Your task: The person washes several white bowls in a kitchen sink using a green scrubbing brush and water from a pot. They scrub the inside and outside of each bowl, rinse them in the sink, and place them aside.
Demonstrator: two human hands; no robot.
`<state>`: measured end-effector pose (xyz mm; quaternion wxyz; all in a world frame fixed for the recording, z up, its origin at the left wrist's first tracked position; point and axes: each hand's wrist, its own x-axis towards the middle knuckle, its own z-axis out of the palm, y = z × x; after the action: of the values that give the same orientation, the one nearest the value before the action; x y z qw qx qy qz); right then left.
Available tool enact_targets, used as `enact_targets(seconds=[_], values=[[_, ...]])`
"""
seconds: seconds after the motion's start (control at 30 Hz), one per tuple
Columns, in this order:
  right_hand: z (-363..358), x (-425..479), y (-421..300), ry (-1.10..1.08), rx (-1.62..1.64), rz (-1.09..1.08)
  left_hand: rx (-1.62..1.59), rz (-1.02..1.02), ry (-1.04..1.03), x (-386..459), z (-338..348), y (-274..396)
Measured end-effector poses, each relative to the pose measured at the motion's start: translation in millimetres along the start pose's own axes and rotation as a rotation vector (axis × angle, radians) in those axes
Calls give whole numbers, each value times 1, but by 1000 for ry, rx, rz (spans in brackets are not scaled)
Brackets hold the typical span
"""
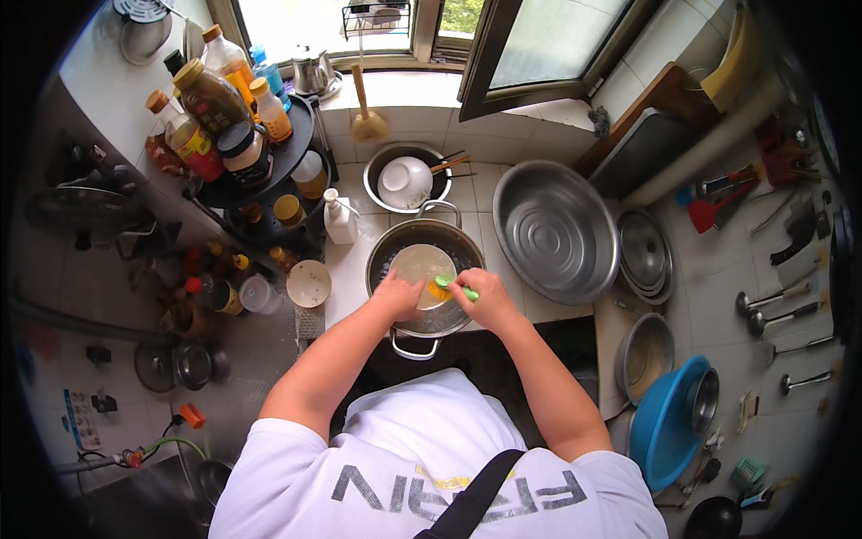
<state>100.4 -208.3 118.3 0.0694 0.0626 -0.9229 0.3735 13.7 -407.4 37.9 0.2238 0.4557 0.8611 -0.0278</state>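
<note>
A two-handled metal pot (372,259) stands on the tiled counter right before me, with liquid in it. Inside lies a pale round dish (419,261); I cannot tell whether it is a plate or a shallow bowl. My left hand (402,296) grips the dish at its near left side, fingers spread over it. A green-handled scrub brush (469,294) is held in my right hand (487,300). Its orange-yellow bristles touch the dish's right part.
Behind the pot, a metal basin (369,188) holds an upturned white bowl (404,180) and chopsticks. A large metal basin (547,232) is at right. Left are a white pump bottle (340,219), a pale bowl (309,284) and a bottle-laden rack (300,138). An open window (539,50) juts over the counter.
</note>
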Motion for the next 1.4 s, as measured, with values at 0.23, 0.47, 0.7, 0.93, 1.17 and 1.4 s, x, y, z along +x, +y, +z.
enact_targets(seconds=[0.23,0.47,0.7,0.93,1.17,1.4], values=[[31,-1,-15,90,74,228,82,-126,-63,9,3,14],[22,-15,16,47,-17,34,226,-43,172,6,21,-12],[66,-11,22,80,130,-59,-28,-82,-13,10,29,8],[47,-20,6,-89,-62,-19,179,-83,-69,3,10,2],[57,-10,22,100,-44,-226,-51,-108,-185,1,24,13],[58,-15,15,52,15,-33,97,-91,-239,11,6,25]])
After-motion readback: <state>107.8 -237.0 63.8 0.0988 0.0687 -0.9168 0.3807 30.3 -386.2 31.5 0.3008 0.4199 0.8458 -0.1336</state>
